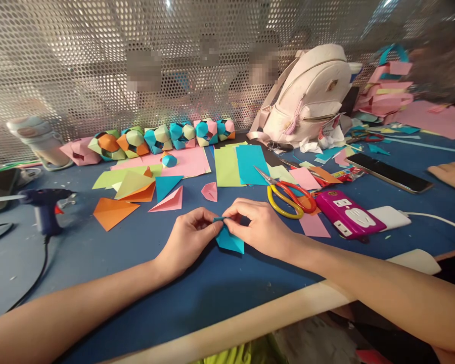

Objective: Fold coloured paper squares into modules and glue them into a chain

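Note:
Both thumbs and forefingers pinch the upper edge of a blue piece of paper above the table, and its folded lower part hangs below the fingers. My left hand is closed on its left end. My right hand grips the same edge from the right, close to the left fingertips. Just beyond the hands lie a small pink folded paper, a pink folded triangle, a blue triangle and an orange folded sheet. Scissors with red and yellow handles rest beside my right hand.
Several folded paper balls line the mesh wall. Green and blue sheets lie before them. Around stand a glue gun, bottle and white backpack. A purple case, phone and another person's hand are right.

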A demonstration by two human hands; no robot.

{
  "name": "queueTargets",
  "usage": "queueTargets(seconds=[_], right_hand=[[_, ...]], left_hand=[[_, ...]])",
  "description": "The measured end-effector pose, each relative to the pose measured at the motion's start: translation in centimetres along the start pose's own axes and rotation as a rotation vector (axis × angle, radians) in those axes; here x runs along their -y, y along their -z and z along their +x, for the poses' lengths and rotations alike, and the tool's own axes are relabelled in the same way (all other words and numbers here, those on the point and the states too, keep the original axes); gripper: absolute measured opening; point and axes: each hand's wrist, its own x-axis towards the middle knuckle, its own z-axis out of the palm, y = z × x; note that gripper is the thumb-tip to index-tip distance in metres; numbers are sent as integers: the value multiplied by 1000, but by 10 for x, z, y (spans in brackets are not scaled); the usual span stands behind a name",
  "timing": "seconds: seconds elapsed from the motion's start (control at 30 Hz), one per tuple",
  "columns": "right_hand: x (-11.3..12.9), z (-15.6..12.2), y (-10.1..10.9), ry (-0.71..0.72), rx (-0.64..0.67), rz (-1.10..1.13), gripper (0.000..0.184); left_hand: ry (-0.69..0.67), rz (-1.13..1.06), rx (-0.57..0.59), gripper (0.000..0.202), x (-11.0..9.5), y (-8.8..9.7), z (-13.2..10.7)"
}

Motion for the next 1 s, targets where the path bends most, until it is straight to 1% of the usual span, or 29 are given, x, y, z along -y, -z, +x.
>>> queueTargets(seconds=[0.17, 0.33, 0.4, 0.5, 0.57, 0.6, 0.7, 0.87, 0.93, 1.0], right_hand=[[1, 0, 0, -17, 11, 9, 10], [2, 0, 2, 40, 3, 8, 16], [3, 1, 4, 26, 19, 19, 16], [4, 1, 6, 3, 56, 23, 7], [4, 1, 6, 21, 55, 19, 5], [4, 1, 6, 33, 48, 15, 5], [4, 1, 4, 49, 35, -8, 13], [5, 0, 2, 78, 54, -21, 8], [5, 0, 2, 92, 50, -32, 10], [5, 0, 3, 77, 39, -25, 12]], left_hand=[[-15, -22, -14, 16, 0, 0, 0], [-7, -55, 1, 14, -2, 0, 0], [-2, -55, 6, 15, -3, 0, -1], [-6, -20, -3, 17, -3, 0, 0], [-14, 25, -8, 18, -3, 0, 0], [-14, 47, -7, 17, -3, -1, 0], [-3, 81, 2, 16, -2, -2, -1], [-18, 124, 48, 13, -1, -3, -3], [-19, 136, 66, 12, -1, -2, -3], [-15, 129, 55, 13, -1, -2, -2]])
